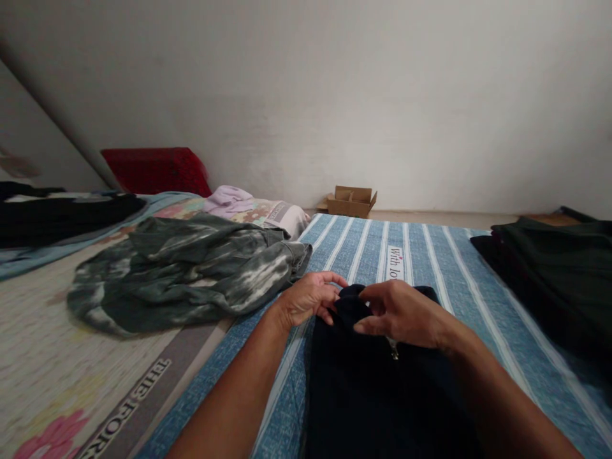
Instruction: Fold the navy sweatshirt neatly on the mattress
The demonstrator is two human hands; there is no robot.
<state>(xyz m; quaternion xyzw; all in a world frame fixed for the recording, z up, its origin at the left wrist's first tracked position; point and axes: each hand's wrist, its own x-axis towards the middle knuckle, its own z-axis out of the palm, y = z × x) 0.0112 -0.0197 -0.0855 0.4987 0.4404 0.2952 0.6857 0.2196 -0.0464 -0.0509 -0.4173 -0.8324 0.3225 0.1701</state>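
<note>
A dark navy, nearly black garment lies on the blue striped bedding in front of me, running toward my body. A small metal zipper pull shows on it, just below my right hand. At its far left corner, my left hand grips the upper edge between thumb and fingers. My right hand is bent over the same edge a little to the right, its thumb and index finger around a fold of the cloth. The fingertips of the right hand are partly hidden by the fabric.
A crumpled grey-green patterned garment lies left on floral bedding. Beyond it are a lilac cloth and a red box-like object. Dark folded clothes are stacked right. An open cardboard box stands by the wall.
</note>
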